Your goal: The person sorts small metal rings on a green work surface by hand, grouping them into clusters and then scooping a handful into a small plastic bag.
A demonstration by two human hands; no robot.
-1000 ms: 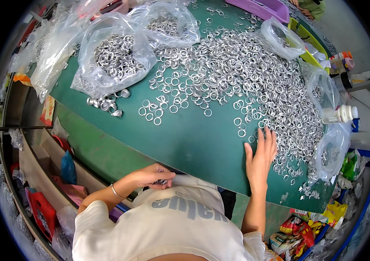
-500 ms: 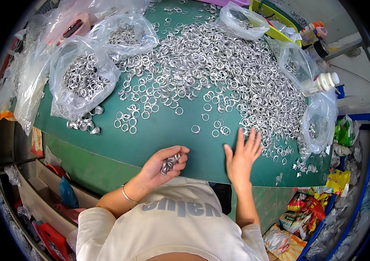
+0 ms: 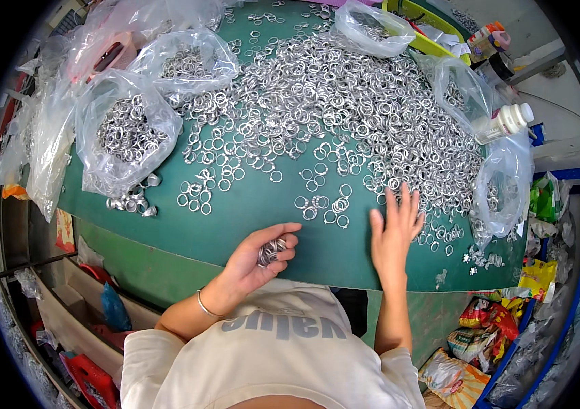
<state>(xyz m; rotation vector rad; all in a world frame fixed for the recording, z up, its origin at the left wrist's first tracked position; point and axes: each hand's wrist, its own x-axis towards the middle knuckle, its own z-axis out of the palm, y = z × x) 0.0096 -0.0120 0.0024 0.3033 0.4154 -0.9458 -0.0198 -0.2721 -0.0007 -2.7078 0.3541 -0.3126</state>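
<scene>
A broad heap of silver-coloured rings (image 3: 365, 95) spreads over the green tabletop (image 3: 256, 198). My left hand (image 3: 256, 255) is curled around several rings (image 3: 271, 252), palm up, above the table's near edge. With fingers stretched out, my right hand (image 3: 393, 228) lies at the near right side of the heap, its fingertips touching the rings there. A small loose group of rings (image 3: 324, 209) lies between my hands, nearer the right one. Whether anything sits under the right palm is hidden.
Clear plastic bags of rings (image 3: 130, 136) stand at the left, with more bags at the far and right edges. A white bottle (image 3: 506, 123) leans at the right. Small flower-shaped pieces (image 3: 484, 260) lie near the right edge. A yellow-green basket (image 3: 433, 34) stands at the far right.
My right hand has moved a little right and away from me. More rings now lie loose in front of the heap, between my hands. The left hand still holds its rings.
</scene>
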